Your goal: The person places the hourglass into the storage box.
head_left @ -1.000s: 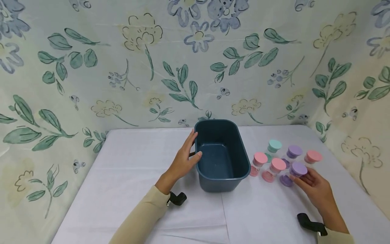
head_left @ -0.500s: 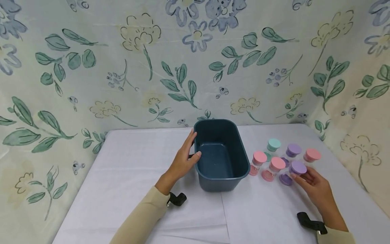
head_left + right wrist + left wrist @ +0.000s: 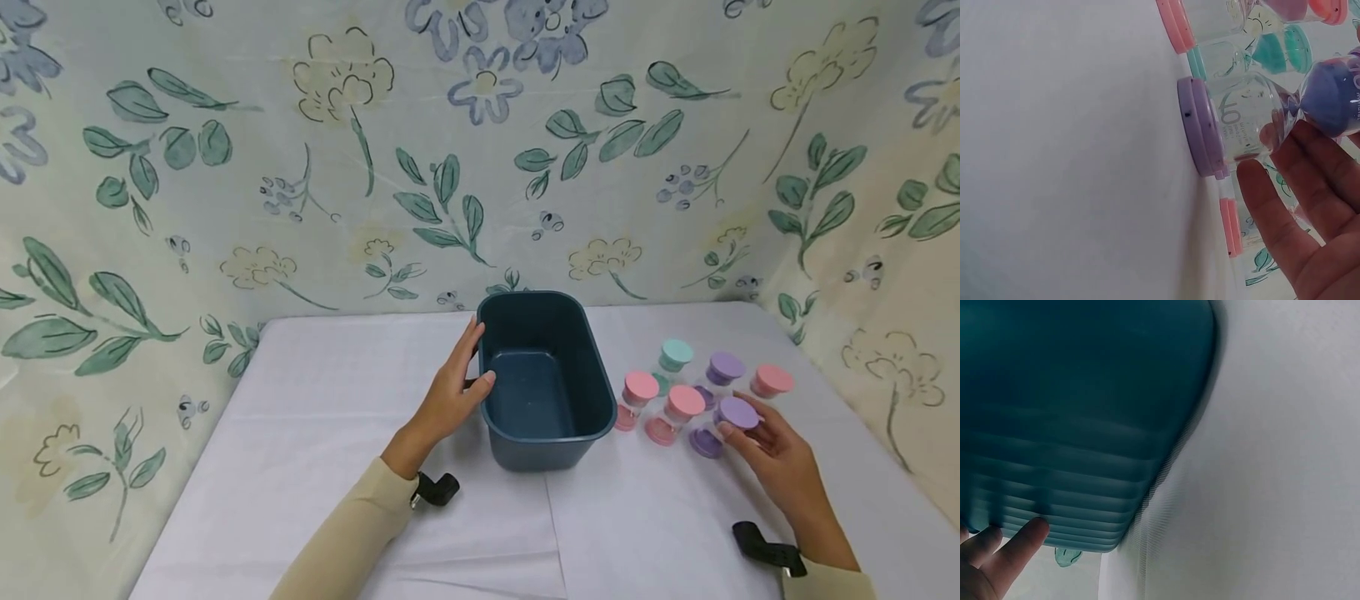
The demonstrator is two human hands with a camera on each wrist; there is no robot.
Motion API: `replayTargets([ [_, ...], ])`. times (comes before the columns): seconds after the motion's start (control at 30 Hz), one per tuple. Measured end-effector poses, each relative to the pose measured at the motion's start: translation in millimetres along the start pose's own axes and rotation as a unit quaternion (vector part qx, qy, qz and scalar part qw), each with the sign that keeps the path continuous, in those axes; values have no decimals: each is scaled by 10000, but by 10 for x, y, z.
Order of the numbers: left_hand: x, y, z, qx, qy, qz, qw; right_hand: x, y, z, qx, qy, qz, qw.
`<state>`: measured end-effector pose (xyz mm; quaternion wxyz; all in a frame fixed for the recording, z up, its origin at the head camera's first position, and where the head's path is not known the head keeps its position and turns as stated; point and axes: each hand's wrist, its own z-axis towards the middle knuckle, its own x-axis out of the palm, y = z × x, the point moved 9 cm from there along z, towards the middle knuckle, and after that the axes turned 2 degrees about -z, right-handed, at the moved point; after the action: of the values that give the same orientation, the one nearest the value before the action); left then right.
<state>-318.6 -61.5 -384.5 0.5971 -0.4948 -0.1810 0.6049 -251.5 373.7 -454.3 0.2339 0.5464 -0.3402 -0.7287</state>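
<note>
Where the table (image 3: 300, 417) begins at its left, white cloth runs back to a backdrop (image 3: 450, 100) printed with flowers and leaves. A beige sleeve (image 3: 348, 533) leads up to the left hand (image 3: 446, 400), with a black clip (image 3: 437, 489) at the wrist. That hand is spread, its straight fingers along the outside of the bin (image 3: 543, 456) and its thumb on the rim; the left wrist view shows fingertips at a ribbed outer wall. Deep and dark blue, the bin sits upright near the middle. Just beside it stands the left pink timer (image 3: 641, 388), with the teal timer (image 3: 677, 352) farther back and the middle pink timer (image 3: 685, 403) nearer the front. Next come the rear purple timer (image 3: 726, 367) and, before it, the front purple timer (image 3: 737, 412), which the right hand (image 3: 776, 458) holds by thumb and fingers curled about the glass. From the right wrist, purple sand shows in its upper bulb, the lower one clear. Last is the right pink timer (image 3: 771, 380), partly hidden by the hand.
</note>
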Motion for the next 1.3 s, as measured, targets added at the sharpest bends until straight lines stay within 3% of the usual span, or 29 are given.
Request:
replayTargets([
  [0.13,5,186,-21,-12,-28,97,9999,16,46,-10,-105,-57,-13,9999],
  [0.3,-23,209,-17,27,-78,150,9999,22,96,-1,-214,-67,53,9997],
  [0.47,-30,38,0,-64,-11,122,9999,-15,100,-5,-76,-44,239,9997],
  [0.67,-15,-177,27,-26,106,-103,9999,-61,13,-37,451,-44,40,9990],
  [0.8,27,-13,44,-50,173,34,9998,-71,-9,-64,596,-22,-84,9982],
  [0.93,37,160,54,-11,160,134,9998,-91,65,-51,315,-84,24,9995],
  [1.3,34,217,54,51,84,-112,9999,-175,233,-11,209,-316,134,9992],
])
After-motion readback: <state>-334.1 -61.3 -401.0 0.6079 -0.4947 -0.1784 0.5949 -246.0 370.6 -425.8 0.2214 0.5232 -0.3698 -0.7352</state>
